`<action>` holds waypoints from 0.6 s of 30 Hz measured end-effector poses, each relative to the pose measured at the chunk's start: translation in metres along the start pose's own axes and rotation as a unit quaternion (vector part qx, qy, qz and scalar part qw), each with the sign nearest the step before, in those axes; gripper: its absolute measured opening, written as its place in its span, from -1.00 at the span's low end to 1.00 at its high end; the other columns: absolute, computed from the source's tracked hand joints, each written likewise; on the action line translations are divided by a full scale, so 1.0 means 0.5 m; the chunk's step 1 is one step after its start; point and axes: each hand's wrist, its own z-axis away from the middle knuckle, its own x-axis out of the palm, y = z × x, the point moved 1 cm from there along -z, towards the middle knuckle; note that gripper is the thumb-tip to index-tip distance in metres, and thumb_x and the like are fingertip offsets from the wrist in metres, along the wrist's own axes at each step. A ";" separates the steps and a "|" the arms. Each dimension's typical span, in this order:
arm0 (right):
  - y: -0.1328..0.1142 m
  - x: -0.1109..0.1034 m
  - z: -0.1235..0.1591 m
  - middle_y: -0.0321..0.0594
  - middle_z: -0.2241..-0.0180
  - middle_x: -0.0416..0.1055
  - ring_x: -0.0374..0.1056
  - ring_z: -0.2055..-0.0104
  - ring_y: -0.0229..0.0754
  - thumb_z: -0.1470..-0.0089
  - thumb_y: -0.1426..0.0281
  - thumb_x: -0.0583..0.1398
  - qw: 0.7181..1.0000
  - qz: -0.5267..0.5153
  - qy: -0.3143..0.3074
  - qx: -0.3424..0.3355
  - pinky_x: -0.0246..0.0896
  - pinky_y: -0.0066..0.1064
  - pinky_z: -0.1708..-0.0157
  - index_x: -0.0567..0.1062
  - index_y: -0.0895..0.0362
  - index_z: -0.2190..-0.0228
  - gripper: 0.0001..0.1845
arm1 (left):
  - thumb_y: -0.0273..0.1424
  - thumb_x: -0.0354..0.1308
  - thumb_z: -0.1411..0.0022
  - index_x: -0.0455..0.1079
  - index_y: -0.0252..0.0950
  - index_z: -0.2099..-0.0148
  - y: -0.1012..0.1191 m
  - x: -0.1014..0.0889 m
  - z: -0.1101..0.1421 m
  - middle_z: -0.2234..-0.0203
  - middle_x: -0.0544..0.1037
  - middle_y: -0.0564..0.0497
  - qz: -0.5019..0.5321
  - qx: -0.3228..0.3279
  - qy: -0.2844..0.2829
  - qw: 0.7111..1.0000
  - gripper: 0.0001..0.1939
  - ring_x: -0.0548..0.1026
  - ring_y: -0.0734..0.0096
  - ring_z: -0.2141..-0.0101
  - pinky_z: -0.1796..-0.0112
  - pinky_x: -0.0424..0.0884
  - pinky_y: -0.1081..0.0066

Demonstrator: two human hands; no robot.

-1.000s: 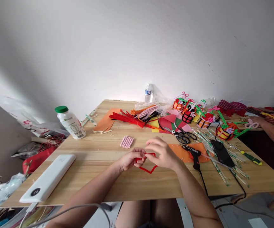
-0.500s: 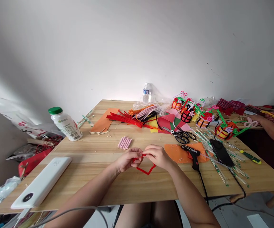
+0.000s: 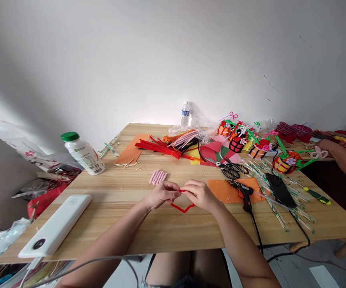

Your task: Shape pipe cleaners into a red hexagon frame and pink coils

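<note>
Red wire [image 3: 184, 211] bends in a V pointing toward the lap [image 3: 173, 269], its length running crosswise. The left hand [image 3: 161, 195] and right hand [image 3: 199, 194] pinch it in their fingertips.

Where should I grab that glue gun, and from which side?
Probably by its black handle, coming from your side with the right hand: the glue gun lies on its side, handle pointing toward you, cord trailing from its end.

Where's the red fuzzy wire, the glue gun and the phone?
Red fuzzy wire [image 3: 184, 211], head view: its lower bend.
Glue gun [image 3: 245, 193], head view: its body.
Phone [image 3: 280, 191], head view: its dark upper side.
</note>
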 end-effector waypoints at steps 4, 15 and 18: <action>-0.003 0.001 -0.001 -0.16 0.41 0.44 0.33 0.39 -0.24 -0.12 0.47 0.12 0.998 -0.007 -0.013 0.061 0.24 -0.45 0.38 0.51 0.14 0.37 -0.84 | -0.27 0.31 0.14 0.42 -0.42 0.47 -0.004 -0.001 -0.003 0.75 0.28 0.14 -0.056 -0.010 -0.019 0.998 -0.72 0.16 0.65 0.69 0.63 -0.06 0.52; 0.014 0.024 -0.007 -0.44 0.80 0.16 0.04 0.76 -0.39 0.20 0.38 0.20 0.797 -0.373 0.017 0.474 0.06 -0.51 0.72 0.34 0.17 0.69 -0.83 | -0.38 0.15 -0.08 0.49 -0.35 0.39 -0.011 0.027 0.007 0.46 0.42 -0.06 -0.289 0.258 0.089 0.917 -0.86 0.33 0.47 0.46 0.46 0.22 0.48; 0.011 0.028 -0.007 -0.42 0.76 0.20 0.10 0.74 -0.37 0.14 0.31 0.21 0.807 -0.379 0.008 0.454 0.12 -0.50 0.69 0.36 0.18 0.62 -0.80 | -0.37 0.19 -0.04 0.47 -0.35 0.44 -0.009 0.020 0.004 0.52 0.41 -0.04 -0.241 0.224 0.089 0.940 -0.86 0.32 0.50 0.52 0.50 0.20 0.48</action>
